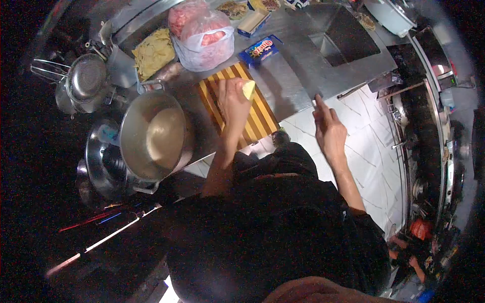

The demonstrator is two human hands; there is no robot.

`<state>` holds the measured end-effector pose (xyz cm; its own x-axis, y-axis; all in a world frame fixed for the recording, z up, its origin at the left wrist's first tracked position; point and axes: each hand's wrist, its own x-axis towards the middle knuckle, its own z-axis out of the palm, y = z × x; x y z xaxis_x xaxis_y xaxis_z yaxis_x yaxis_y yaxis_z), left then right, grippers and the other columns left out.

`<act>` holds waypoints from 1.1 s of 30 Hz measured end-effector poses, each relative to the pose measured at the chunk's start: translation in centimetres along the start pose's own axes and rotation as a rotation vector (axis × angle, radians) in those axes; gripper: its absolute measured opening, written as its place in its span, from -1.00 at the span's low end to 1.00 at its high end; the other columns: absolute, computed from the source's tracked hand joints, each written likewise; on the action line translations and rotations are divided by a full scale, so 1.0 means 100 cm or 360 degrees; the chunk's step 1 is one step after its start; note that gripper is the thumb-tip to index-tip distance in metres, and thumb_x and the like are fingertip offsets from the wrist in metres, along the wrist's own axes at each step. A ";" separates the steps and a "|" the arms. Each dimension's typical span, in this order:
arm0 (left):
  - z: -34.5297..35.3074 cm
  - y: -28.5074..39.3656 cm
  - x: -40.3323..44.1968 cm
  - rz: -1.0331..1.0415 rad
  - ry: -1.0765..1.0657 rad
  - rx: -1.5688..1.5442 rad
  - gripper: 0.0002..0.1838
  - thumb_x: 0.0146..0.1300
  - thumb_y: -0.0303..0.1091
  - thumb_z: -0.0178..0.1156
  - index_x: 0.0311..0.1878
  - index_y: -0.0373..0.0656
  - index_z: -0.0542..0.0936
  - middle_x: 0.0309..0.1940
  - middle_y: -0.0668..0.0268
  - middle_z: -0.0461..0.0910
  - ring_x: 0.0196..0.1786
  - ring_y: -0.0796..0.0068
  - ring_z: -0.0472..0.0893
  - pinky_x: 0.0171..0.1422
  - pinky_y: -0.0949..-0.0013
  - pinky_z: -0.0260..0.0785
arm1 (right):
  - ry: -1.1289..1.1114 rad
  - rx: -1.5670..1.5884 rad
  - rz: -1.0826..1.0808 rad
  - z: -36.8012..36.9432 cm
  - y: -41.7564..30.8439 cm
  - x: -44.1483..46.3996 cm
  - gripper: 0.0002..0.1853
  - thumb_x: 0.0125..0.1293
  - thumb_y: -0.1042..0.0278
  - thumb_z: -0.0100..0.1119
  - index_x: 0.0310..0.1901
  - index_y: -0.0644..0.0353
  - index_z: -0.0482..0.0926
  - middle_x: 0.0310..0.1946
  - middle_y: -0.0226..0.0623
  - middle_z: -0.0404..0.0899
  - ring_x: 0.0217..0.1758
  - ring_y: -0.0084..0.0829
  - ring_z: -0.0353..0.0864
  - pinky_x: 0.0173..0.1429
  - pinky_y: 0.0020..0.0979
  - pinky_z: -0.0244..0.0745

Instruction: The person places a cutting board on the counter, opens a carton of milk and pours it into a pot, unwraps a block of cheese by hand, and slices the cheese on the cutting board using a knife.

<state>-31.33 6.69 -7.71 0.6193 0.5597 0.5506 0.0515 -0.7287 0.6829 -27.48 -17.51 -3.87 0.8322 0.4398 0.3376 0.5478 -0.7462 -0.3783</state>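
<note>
My left hand (233,98) is closed around a pale yellow wedge-like piece (248,90), which sticks out past the fingers. It is over the upper part of a striped wooden cutting board (260,118); whether the piece touches the board is hidden. Off to the right, beyond the counter's front edge, is my right hand (331,132), with the index finger stretched forward and the other fingers curled. A small whitish bit shows by its fingertips, too unclear to name. Just above the board lies a blue packet with white lettering (260,50).
A deep metal pot (182,136) stands left of the board. Behind are a plastic bag of pinkish contents (207,48), a bag of yellowish pieces (154,53) and a small box (253,23). A mesh strainer (87,71) is far left. Another person's hand (417,267) shows lower right.
</note>
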 end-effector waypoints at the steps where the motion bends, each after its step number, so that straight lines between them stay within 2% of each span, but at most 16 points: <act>1: -0.007 -0.002 0.005 0.0008 0.0007 -0.0001 -0.85 0.28 -0.40 -0.03 -0.29 -0.25 0.49 -0.30 0.06 0.45 -0.19 0.02 0.46 -0.05 0.09 0.29 | -0.0032 0.0008 -0.0008 0.002 0.010 0.004 -0.53 0.23 0.41 0.12 0.20 -0.08 0.40 -0.34 -0.20 0.57 -0.48 -0.23 0.59 -0.41 -0.27 0.49; 3: -0.015 -0.009 0.011 0.0024 0.0004 0.0027 -0.86 0.28 -0.38 0.01 -0.29 -0.25 0.50 -0.27 0.08 0.47 -0.17 0.06 0.48 -0.04 0.14 0.32 | -0.0105 0.0014 -0.0090 0.018 0.038 0.005 -0.54 0.21 0.40 0.15 0.18 -0.08 0.41 -0.34 -0.21 0.57 -0.46 -0.24 0.60 -0.39 -0.26 0.50; 6: -0.022 -0.017 0.014 -0.0080 -0.0291 -0.0168 -0.86 0.25 -0.37 0.09 -0.24 -0.24 0.53 -0.29 0.12 0.49 -0.19 0.11 0.50 -0.08 0.20 0.36 | -0.0246 -0.0048 -0.0278 0.064 0.075 0.003 -0.54 0.19 0.35 0.16 0.16 -0.08 0.42 -0.36 -0.22 0.56 -0.43 -0.24 0.59 -0.37 -0.25 0.50; 9: -0.026 -0.006 0.020 0.0003 -0.0390 0.0031 -0.86 0.19 -0.40 0.15 -0.20 -0.21 0.57 -0.32 0.15 0.50 -0.24 0.15 0.53 -0.11 0.24 0.39 | -0.0416 -0.0135 -0.0337 0.097 0.078 0.009 -0.53 0.21 0.25 0.13 0.19 -0.14 0.38 -0.35 -0.21 0.53 -0.34 -0.18 0.58 -0.31 -0.22 0.50; 12: -0.021 -0.010 0.020 0.0377 -0.0260 0.0109 -0.85 0.16 -0.43 0.17 -0.20 -0.20 0.59 -0.31 0.15 0.52 -0.24 0.15 0.55 -0.08 0.23 0.39 | -0.0349 -0.0033 -0.0494 0.130 0.075 0.033 -0.54 0.18 0.29 0.10 0.17 -0.16 0.39 -0.28 -0.22 0.53 -0.30 -0.16 0.58 -0.29 -0.19 0.51; 15: -0.019 -0.014 0.022 0.0234 -0.0247 -0.0041 -0.87 0.13 -0.41 0.19 -0.26 -0.18 0.61 -0.28 0.17 0.54 -0.22 0.14 0.57 -0.06 0.25 0.41 | -0.0175 -0.0033 -0.0656 0.157 0.070 0.050 -0.50 0.14 0.28 0.14 0.16 -0.18 0.39 -0.17 -0.22 0.50 -0.25 -0.14 0.56 -0.18 -0.11 0.49; 18: -0.028 -0.006 0.019 0.0158 -0.0243 0.0092 -0.85 0.09 -0.37 0.23 -0.26 -0.16 0.61 -0.26 0.21 0.56 -0.20 0.16 0.58 -0.05 0.27 0.43 | -0.0403 -0.0263 -0.0559 0.158 0.052 0.059 -0.43 0.07 0.23 0.20 0.18 -0.11 0.37 0.00 -0.20 0.43 -0.07 -0.10 0.50 -0.01 -0.05 0.41; 21: -0.036 0.020 0.019 0.0017 -0.0310 0.0142 -0.83 0.03 -0.34 0.27 -0.28 -0.13 0.63 -0.27 0.24 0.56 -0.21 0.19 0.59 -0.05 0.29 0.44 | -0.0487 -0.0117 -0.0624 0.137 0.014 0.075 -0.30 0.00 0.25 0.27 0.25 -0.04 0.29 0.12 -0.15 0.35 0.13 -0.05 0.37 0.18 -0.10 0.30; 23: -0.030 0.015 0.019 0.0016 -0.0300 0.0161 -0.83 0.01 -0.32 0.30 -0.30 -0.12 0.64 -0.27 0.24 0.57 -0.20 0.21 0.59 -0.05 0.29 0.44 | -0.0619 0.0733 -0.0755 0.140 -0.007 0.095 -0.16 -0.08 0.26 0.34 0.30 0.06 0.20 0.25 -0.11 0.23 0.32 -0.07 0.17 0.35 -0.20 0.11; 26: -0.026 0.017 0.018 0.0030 -0.0330 0.0133 -0.85 0.02 -0.30 0.30 -0.33 -0.11 0.65 -0.27 0.24 0.57 -0.19 0.21 0.59 -0.05 0.28 0.43 | -0.0966 0.1797 -0.0599 0.149 -0.039 0.112 -0.18 -0.10 0.30 0.40 0.26 0.18 0.26 0.32 -0.16 0.15 0.37 -0.19 0.14 0.37 -0.23 0.08; 29: -0.024 0.012 0.017 0.0171 -0.0265 0.0212 -0.87 0.07 -0.31 0.26 -0.32 -0.12 0.63 -0.26 0.24 0.57 -0.17 0.20 0.58 -0.04 0.27 0.42 | -0.1047 0.1703 -0.0656 0.138 -0.050 0.114 -0.07 -0.14 0.22 0.42 0.30 0.17 0.15 0.28 -0.05 0.20 0.37 -0.15 0.16 0.37 -0.26 0.11; 30: -0.023 0.009 0.016 0.0233 -0.0226 0.0258 -0.87 0.09 -0.31 0.24 -0.32 -0.13 0.63 -0.26 0.24 0.56 -0.16 0.20 0.58 -0.04 0.27 0.41 | -0.0966 0.1595 -0.0640 0.148 -0.048 0.111 -0.10 -0.12 0.21 0.42 0.29 0.18 0.15 0.23 -0.02 0.26 0.32 -0.12 0.22 0.33 -0.24 0.16; 33: -0.019 0.010 0.011 0.0121 -0.0126 0.0312 -0.87 0.18 -0.32 0.17 -0.33 -0.18 0.59 -0.29 0.17 0.58 -0.22 0.13 0.59 -0.10 0.20 0.42 | -0.0728 0.1279 -0.0565 0.166 -0.051 0.097 -0.15 -0.08 0.16 0.41 0.23 0.20 0.18 0.05 0.07 0.42 0.15 -0.02 0.39 0.18 -0.18 0.32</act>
<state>-32.07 7.35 -5.54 0.6864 0.4733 0.5521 0.1491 -0.8347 0.5302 -20.83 -1.16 -12.95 0.4686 0.8493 0.2431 0.5259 -0.0471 -0.8493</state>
